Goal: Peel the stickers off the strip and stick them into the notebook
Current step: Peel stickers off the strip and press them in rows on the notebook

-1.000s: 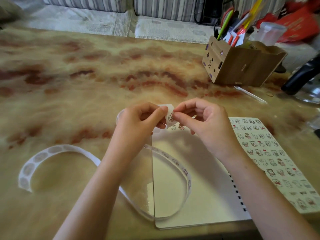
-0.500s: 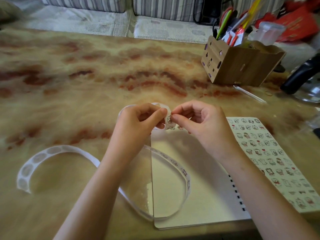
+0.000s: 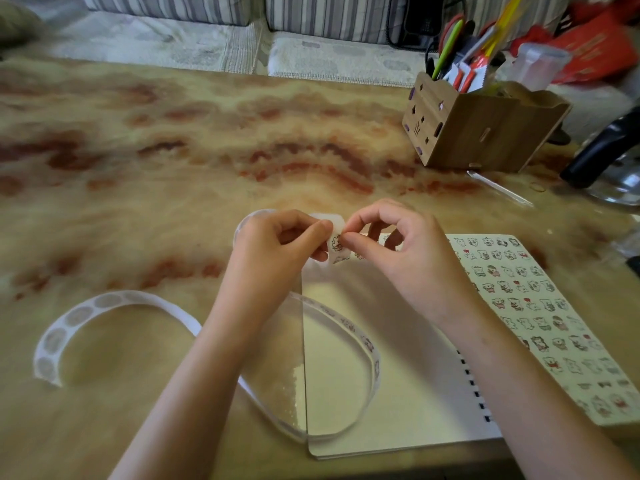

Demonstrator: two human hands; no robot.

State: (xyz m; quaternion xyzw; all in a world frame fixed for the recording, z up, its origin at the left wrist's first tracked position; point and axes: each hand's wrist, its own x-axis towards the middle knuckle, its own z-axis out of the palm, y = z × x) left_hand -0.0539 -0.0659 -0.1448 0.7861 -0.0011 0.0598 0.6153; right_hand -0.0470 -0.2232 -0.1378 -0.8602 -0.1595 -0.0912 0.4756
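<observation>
- Sticker (image 3: 336, 242): small, printed with a cartoon figure, seated on the raised end of the strip at frame centre, between the two hands and above the notebook's top edge. Whether its edge is lifted off the backing cannot be told. Risk judged: tearing or creasing under a sharp pull, or folding onto its own glue once freed.
- Strip (image 3: 372, 351): white backing, looped down from the hands across the blank page, with more stickers visible along it. Risk judged: the loop could be dragged or twisted by the peeling pull.
- Left hand (image 3: 277, 251): closed on the strip's end, which is pinched between thumb and forefinger. Risk judged: if the backing slips in this pinch, the strip would be drawn along and the sticker not released.
- Right hand (image 3: 405, 251): thumb and forefinger are pinched at the sticker's edge, the other fingers curled. Risk judged: glue could catch on a fingertip and the sticker be carried askew.
- Notebook (image 3: 398, 403): open at lower centre, blank page below the hands, held down by nothing. Risk judged: crooked placement if the page shifts when pressed, or the strip's loop trapped under the sticker, since it lies across the page.
- Spent backing (image 3: 69, 323): empty circles, curled at lower left on the table (image 3: 173, 150). Little hazard is judged.
- Pen holder (image 3: 485, 133): upper right, well apart from the work.
</observation>
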